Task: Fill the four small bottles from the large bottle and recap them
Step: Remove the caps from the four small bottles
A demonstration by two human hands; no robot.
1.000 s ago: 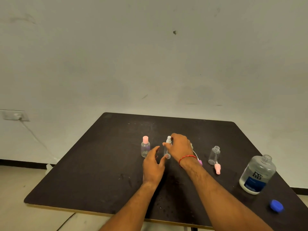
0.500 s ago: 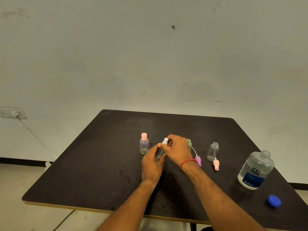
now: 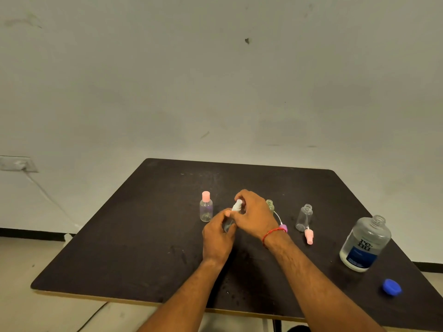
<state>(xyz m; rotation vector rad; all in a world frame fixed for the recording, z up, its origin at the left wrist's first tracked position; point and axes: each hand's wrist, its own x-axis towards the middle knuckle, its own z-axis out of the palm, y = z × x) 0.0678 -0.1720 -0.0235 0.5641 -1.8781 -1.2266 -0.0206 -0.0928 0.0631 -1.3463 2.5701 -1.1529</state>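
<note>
My left hand [image 3: 217,236] grips the body of a small clear bottle [image 3: 229,225], tilted near the table's middle. My right hand [image 3: 255,215] pinches its white spray cap [image 3: 237,205]. A capped small bottle with a pink cap [image 3: 206,207] stands to the left. A greenish open small bottle [image 3: 270,204] peeks out behind my right hand, its purple spray cap [image 3: 283,228] lying by my wrist. Another open clear small bottle [image 3: 304,217] stands to the right with its pink spray cap [image 3: 309,236] lying in front. The large bottle [image 3: 365,244] stands uncapped at right, its blue cap [image 3: 391,287] nearer the front edge.
The dark table [image 3: 143,248] sits against a plain wall. A wall socket [image 3: 15,163] with a cable is at the left. The table's front edge runs close below my forearms.
The white-capped bottle has gone from upright to tilted between my hands. My left hand has closed on its body, and my right fingers stay on the cap.
</note>
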